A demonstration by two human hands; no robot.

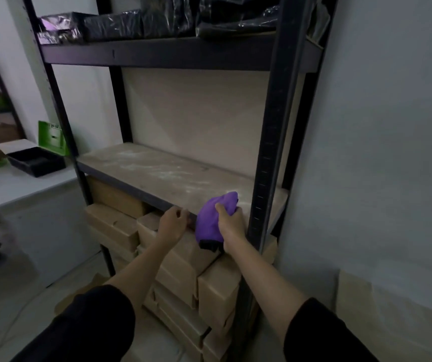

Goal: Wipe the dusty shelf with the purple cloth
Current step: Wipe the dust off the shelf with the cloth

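Wiping looks barely begun: white dust streaks most of the one shelf (pixel 157 173), all left to clear. The right hand (pixel 232 224) has its grip clenched round the single cloth (pixel 213 218), bunched at the shelf's right front corner. The left hand (pixel 172 224) grasps the front edge.

No text, brand or number can be read. A white label (pixel 54 134) is seen on the green box (pixel 50 147) at the far left, but its print is too blurred to be made out.
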